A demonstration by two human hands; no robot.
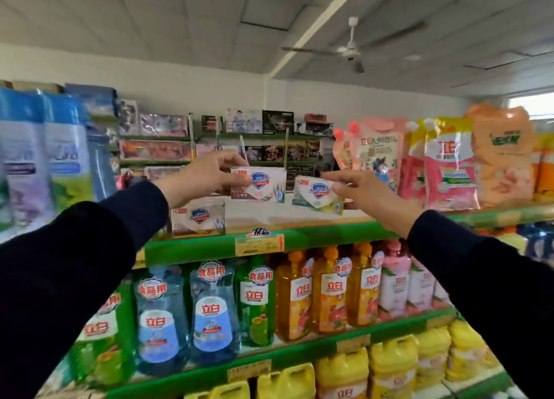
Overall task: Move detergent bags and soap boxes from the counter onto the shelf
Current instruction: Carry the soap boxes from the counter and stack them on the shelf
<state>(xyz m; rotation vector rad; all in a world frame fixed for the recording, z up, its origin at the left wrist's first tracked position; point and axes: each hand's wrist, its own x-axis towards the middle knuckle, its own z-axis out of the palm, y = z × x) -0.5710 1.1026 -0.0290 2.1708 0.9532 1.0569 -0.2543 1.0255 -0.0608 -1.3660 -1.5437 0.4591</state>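
Reaching up to the top shelf (299, 215), the person holds a soap box in each hand, arms stretched out in dark sleeves. The left hand (207, 173) has its fingers curled round the left end of the pink-trimmed soap box (260, 184), thumb on the front face, and carries it clear above the shelf board. The right hand (364, 188) pinches the right end of the green-trimmed soap box (317, 194), which sits lower, its bottom edge at or just touching the board (the blur makes the contact hard to judge). A third soap box (198, 217) already stands on the shelf at the left, near the front lip. To do this step well, each box probably wants lowering until its long bottom edge lies flat on the board, then releasing without a nudge, since a light carton would likely tip or slide; the free gap between the standing box and the detergent bags (449, 164) at the right looks wide enough for both. The left-hand box has its long axis running left to right, nearly level, printed face towards the camera. The right-hand box also runs left to right but tilts, its left end higher, face turned slightly up. Squaring it to the shelf front before letting go would seem wise.
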